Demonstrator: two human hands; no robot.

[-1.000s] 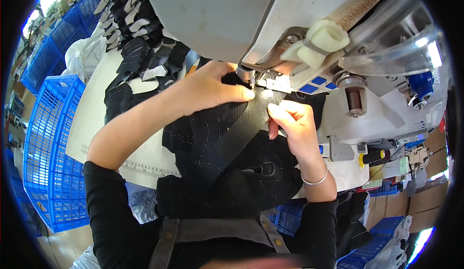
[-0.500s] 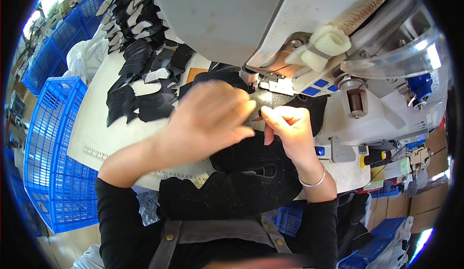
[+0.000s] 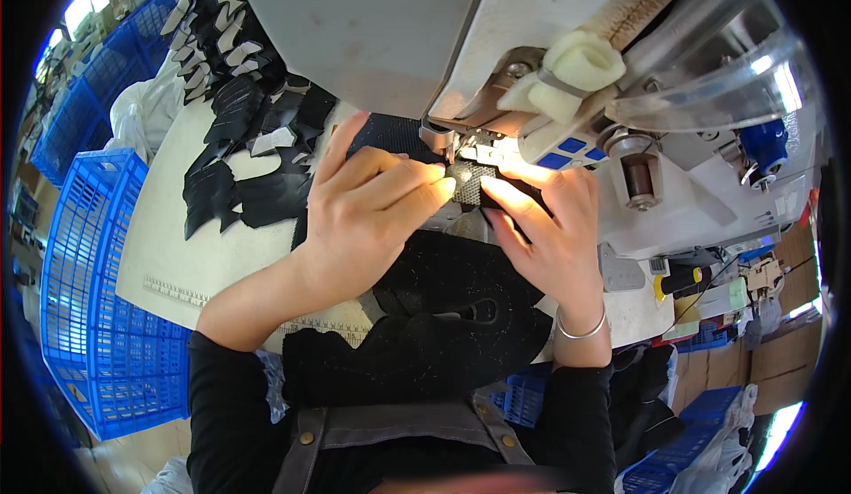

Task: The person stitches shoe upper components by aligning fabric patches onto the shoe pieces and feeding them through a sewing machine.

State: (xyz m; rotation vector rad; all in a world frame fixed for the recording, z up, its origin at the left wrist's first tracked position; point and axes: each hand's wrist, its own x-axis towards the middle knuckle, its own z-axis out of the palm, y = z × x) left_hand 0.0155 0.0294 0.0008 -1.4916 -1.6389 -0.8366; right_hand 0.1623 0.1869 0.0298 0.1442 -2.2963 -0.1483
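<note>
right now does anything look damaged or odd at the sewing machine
Yes: a brown, speckled patch marks the sewing machine at upper right, like rust or grime. Pale foam strapped below looks makeshift. The grey mesh between the fingers shows no obvious damage.

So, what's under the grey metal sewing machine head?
Below the sewing machine head, black textured fabric and speckled grey mesh show, the mesh between left hand and right hand; anything farther back beneath is covered.
</note>
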